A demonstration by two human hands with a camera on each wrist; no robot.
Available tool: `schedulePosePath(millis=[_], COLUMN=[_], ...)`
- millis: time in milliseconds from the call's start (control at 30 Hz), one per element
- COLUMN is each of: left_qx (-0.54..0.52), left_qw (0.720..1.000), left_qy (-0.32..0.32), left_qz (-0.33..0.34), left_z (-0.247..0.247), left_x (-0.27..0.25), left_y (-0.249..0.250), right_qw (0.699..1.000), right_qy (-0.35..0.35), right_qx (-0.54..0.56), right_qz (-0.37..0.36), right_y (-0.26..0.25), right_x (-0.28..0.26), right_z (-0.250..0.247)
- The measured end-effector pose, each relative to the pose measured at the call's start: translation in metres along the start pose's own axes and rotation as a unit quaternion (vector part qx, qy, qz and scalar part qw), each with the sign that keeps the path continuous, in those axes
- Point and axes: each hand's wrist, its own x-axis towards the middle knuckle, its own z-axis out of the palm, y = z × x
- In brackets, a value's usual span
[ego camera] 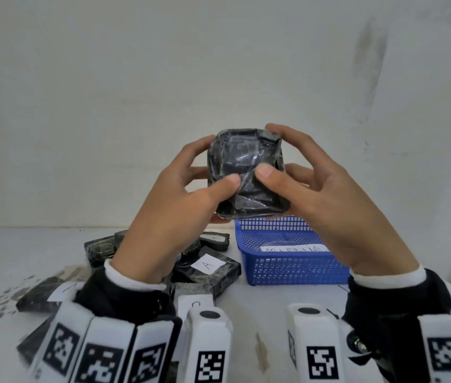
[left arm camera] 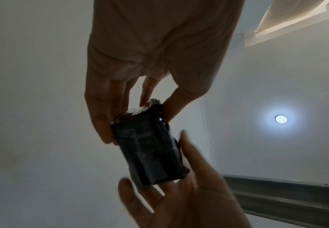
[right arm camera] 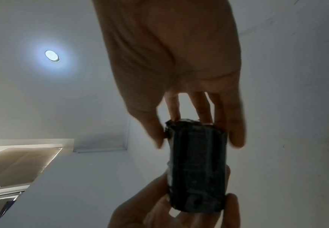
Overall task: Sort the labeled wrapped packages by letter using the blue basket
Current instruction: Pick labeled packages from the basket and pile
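While raised well above the white tabletop (ego camera: 260,322), black plastic-wrapped block package (ego camera: 246,172) gripped at both flanks: left hand (ego camera: 180,194) curled on one side, right hand (ego camera: 315,189) on the other, thumbs pressed on near face. No letter label on that face; likely on far side, so a turn is probably due. Long axis upright between palms. Blue perforated plastic basket (ego camera: 287,269) directly below grip, nearer right hand. Remaining dark labelled packages (ego camera: 207,268) below, nearer left hand.

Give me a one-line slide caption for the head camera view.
Both hands, left and right, hold a black wrapped package above the blue basket.
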Motion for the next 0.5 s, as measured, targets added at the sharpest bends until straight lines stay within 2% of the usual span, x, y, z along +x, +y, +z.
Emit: schedulePosePath(millis=[333, 500], left_qx=[0.057, 0.085], left_qw=[0.997, 0.996], left_qy=[0.027, 0.035], left_qz=[0.04, 0.02], left_z=[0.0013, 0.0023], left_x=[-0.0027, -0.0028], left_y=[0.0001, 0.0039], right_qw=[0.999, 0.999], right_qy=[0.013, 0.015], right_qx=[0.011, 0.018], right_qz=[0.033, 0.036], right_y=[0.0019, 0.0029], right_x=[0.0, 0.0007], right_z=[-0.0008, -0.002])
